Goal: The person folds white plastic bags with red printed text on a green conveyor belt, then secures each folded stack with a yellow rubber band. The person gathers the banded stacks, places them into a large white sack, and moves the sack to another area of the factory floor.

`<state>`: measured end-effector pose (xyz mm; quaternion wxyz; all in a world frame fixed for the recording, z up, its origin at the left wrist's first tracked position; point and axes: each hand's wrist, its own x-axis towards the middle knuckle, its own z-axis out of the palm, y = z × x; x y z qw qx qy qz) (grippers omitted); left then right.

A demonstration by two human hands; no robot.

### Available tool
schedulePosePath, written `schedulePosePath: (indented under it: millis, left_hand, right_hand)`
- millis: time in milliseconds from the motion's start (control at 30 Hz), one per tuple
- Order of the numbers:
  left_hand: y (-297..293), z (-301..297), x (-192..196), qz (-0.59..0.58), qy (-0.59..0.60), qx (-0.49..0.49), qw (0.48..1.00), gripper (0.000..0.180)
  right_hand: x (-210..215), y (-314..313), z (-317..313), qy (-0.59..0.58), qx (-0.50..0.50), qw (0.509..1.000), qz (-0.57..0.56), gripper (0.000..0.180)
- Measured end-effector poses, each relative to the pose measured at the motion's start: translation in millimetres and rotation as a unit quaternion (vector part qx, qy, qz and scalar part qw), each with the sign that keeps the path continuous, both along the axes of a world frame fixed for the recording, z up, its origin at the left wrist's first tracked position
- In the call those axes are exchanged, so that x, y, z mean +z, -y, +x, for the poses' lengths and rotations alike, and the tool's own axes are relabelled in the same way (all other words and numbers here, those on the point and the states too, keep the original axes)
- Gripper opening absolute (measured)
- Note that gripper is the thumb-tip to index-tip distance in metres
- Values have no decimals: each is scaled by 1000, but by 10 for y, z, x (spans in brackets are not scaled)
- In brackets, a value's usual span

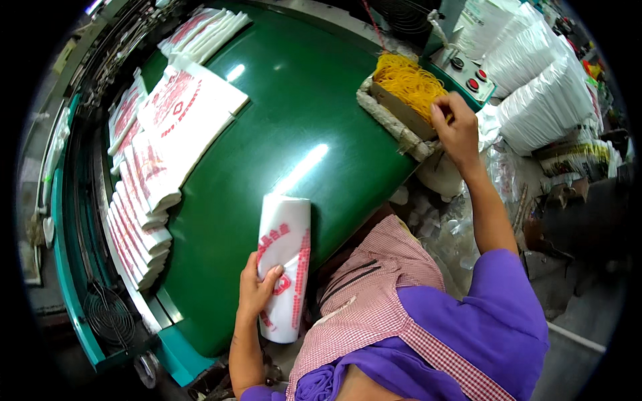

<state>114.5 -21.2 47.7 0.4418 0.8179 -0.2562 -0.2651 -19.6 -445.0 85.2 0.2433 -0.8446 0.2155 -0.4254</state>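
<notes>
My left hand (259,286) grips a folded bundle of white plastic bags (287,230) with red print, its thumb laid across the front. The bundle stands lengthwise over the near edge of the green conveyor belt (281,120). At the right, my right hand (458,123) is closed in a pinch at the edge of a box (381,110) heaped with yellow rubber bands (408,80). Whatever lies between those fingertips is too small to make out. Stacks of similar printed bags (144,200) lie along the belt's left side, overlapping one another.
A control box (468,77) with red and black buttons sits just beyond the rubber bands. Large white packed sacks (545,100) stand at the far right. Machine rails (73,200) run along the left, and more folded bags (207,33) lie at the belt's far end.
</notes>
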Motion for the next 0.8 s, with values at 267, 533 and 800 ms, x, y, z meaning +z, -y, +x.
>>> schedulePosePath:
  millis: [267, 533, 800]
  left_hand:
    - [-297, 11, -111, -313, -145, 185, 920, 49]
    - [348, 425, 135, -486, -229, 167, 826, 45]
    - [422, 375, -15, -543, -397, 48, 738, 48]
  right_hand:
    - [41, -186, 2322, -127, 94, 987, -37, 23]
    - [147, -1838, 1604, -72, 541, 822, 162, 16]
    - [-37, -1683, 1403, 124, 506, 335, 785, 16]
